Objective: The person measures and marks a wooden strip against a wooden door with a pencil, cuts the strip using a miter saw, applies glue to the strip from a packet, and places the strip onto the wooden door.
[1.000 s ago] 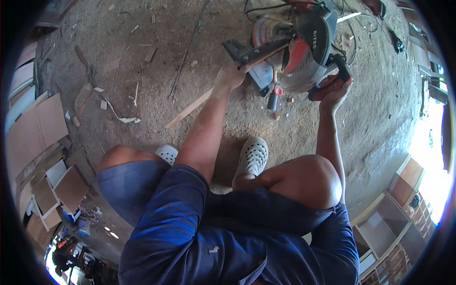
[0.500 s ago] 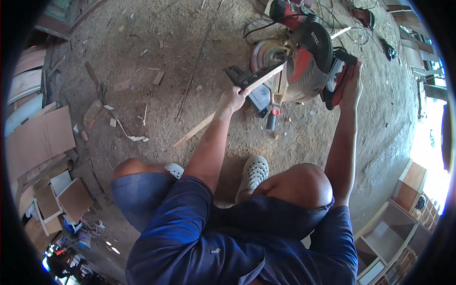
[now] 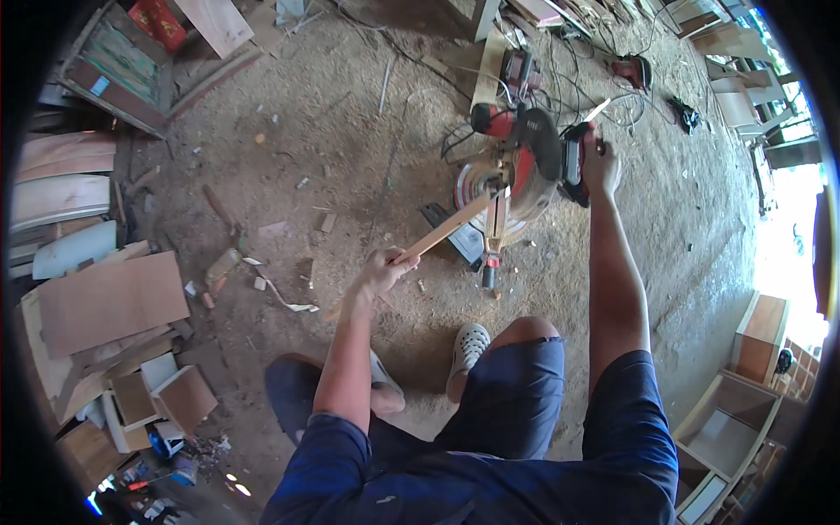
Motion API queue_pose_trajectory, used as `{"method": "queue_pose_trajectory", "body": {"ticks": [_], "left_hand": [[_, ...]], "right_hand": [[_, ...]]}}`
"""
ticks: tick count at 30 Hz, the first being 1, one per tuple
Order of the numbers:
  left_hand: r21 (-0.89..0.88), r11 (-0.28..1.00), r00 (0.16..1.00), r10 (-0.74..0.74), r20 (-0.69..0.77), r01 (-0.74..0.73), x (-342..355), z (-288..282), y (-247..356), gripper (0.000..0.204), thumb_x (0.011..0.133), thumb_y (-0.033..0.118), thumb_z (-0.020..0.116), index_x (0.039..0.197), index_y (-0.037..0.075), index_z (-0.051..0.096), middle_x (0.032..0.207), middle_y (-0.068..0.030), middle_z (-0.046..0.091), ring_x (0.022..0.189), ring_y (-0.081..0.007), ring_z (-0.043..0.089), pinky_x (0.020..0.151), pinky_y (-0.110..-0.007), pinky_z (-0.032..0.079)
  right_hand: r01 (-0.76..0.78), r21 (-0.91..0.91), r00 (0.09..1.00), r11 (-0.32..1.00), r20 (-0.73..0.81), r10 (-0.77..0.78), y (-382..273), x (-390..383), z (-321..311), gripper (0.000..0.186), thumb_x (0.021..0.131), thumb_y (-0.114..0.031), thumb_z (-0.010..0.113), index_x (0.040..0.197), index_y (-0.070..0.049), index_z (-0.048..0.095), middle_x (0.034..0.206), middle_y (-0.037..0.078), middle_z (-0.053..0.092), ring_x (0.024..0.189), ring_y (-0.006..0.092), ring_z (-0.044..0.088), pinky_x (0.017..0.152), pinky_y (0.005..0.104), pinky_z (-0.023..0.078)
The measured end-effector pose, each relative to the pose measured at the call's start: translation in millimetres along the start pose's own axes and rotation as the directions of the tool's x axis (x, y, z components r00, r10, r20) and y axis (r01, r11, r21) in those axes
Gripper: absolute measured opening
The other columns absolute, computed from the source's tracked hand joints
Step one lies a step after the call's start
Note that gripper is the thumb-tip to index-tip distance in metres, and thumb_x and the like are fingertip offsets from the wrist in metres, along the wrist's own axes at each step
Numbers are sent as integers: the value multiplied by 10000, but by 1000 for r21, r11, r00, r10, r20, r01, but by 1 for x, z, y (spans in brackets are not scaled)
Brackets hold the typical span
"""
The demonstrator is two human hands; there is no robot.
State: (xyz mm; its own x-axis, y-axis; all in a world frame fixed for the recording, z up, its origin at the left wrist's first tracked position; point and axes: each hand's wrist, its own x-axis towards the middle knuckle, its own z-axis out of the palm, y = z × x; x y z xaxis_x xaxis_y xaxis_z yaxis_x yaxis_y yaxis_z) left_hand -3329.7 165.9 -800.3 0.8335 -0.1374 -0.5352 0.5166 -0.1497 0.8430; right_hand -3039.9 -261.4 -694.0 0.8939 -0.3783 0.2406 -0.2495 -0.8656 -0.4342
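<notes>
A thin wooden strip (image 3: 444, 230) is gripped near one end by my left hand (image 3: 381, 270). It slants up and to the right, and its far end lies at the miter saw (image 3: 535, 153), by the round turntable. My right hand (image 3: 601, 166) is closed around the saw's red and black handle (image 3: 575, 164). The saw head stands raised above its base. Whether the strip's far end touches the saw cannot be made out. The grey fence and base (image 3: 464, 241) sit beneath the strip, on the dusty floor.
Wood offcuts and sawdust litter the floor (image 3: 306, 175). Boards (image 3: 114, 302) are stacked at the left. Cables run near a red power tool (image 3: 632, 72) at the far right. An open wooden cabinet (image 3: 726, 424) stands at the lower right.
My left hand has drawn the strip back, left and nearer, away from the fence. The saw head has come up with my right hand on its handle. The view has shifted too.
</notes>
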Motion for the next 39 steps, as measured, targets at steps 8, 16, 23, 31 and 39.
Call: {"method": "queue_pose_trajectory", "body": {"ticks": [8, 16, 23, 31, 39], "left_hand": [[-357, 878, 938, 237, -252, -318, -202, -55, 244, 614, 1035, 583, 621, 1087, -15, 752, 703, 38, 536, 603, -55, 484, 555, -236, 380], [-759, 571, 880, 475, -5, -312, -331, -17, 445, 812, 980, 705, 590, 1119, -84, 721, 659, -5, 549, 549, -91, 483, 514, -251, 380], [-866, 467, 777, 607, 167, -178, -381, 59, 573, 790, 1104, 645, 333, 1226, -52, 684, 658, -1, 479, 563, -114, 452, 556, -264, 402], [-829, 528, 738, 632, 236, -186, -380, 193, 694, 774, 1087, 655, 377, 1417, -16, 577, 967, -82, 667, 819, -220, 667, 736, -356, 546], [-915, 333, 829, 559, -4, -228, -333, 347, 809, 635, 1109, 559, 445, 1451, 33, 549, 1138, -117, 704, 975, -250, 709, 931, -452, 585]], "right_hand": [[92, 153, 964, 984, 234, -127, -103, -118, -135, 324, 943, -345, 734, 1044, -37, 711, 909, 224, 722, 871, 432, 711, 773, 502, 537], [-98, 611, 748, 786, 566, -347, -234, -263, -402, 277, 943, -278, 806, 991, -9, 760, 796, 100, 671, 751, 166, 609, 713, 346, 501], [-199, 721, 652, 664, 603, -459, -258, -287, -589, 402, 959, -342, 801, 1151, 1, 716, 872, 61, 624, 815, 124, 581, 716, 325, 483], [-126, 652, 836, 747, 475, -274, -144, -245, -675, 281, 975, -248, 771, 1132, -21, 721, 868, 104, 633, 750, 202, 583, 709, 344, 496], [-283, 683, 880, 674, 464, -102, 33, -167, -788, 280, 1009, -230, 724, 1140, 16, 710, 889, 23, 617, 834, 96, 544, 745, 283, 457]]}}
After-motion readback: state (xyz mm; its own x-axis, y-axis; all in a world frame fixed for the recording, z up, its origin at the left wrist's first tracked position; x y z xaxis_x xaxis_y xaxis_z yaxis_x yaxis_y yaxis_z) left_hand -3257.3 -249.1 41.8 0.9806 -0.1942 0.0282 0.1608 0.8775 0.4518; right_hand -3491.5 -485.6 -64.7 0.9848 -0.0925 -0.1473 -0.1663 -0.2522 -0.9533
